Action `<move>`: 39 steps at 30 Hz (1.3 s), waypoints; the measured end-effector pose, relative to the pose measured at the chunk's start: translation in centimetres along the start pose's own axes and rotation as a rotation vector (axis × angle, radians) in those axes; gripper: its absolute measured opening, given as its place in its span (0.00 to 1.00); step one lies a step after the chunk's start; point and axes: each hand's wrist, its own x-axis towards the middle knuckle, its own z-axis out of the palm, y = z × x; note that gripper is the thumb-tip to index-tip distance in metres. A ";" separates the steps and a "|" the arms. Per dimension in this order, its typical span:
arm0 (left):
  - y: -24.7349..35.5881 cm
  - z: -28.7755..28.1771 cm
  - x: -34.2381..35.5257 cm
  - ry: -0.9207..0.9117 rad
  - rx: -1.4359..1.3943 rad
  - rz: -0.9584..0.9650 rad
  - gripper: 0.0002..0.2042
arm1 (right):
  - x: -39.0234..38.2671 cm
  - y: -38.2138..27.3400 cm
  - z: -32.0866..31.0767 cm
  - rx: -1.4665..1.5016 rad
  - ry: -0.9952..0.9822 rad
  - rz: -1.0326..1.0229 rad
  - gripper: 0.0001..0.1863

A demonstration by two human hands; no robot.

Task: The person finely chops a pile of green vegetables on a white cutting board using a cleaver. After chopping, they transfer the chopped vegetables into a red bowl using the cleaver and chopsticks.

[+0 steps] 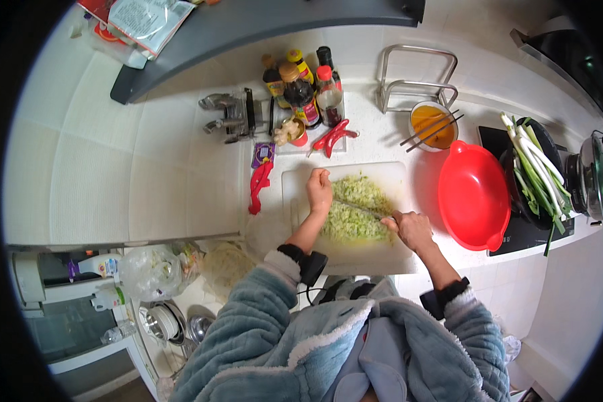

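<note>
Right hand (414, 229): fingers closed round the handle of a knife (367, 211), blade lying across a heap of chopped greens (355, 208); left hand (319, 191): fingers curled shut, resting at the heap's left edge, whether they press the blade cannot be told. Greens sit mid-way on a white board (295, 187) on the white surface (214, 174). Beside it: red bowl (472, 195) right, leeks (539, 171) on a dark pan further right, sauce bottles (305, 87) behind, red peeler (259, 184) left.
</note>
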 end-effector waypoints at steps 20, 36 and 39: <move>-1.5 2.7 2.8 -0.070 -0.108 0.060 0.06 | -0.2 -0.5 0.0 0.010 0.036 0.043 0.28; -0.5 0.1 5.2 -0.372 -0.226 0.127 0.05 | -5.8 -8.5 1.9 0.305 -0.028 0.241 0.19; -1.5 -0.6 3.7 -0.367 -0.070 0.113 0.04 | -5.6 -10.7 4.9 0.306 -0.089 0.344 0.19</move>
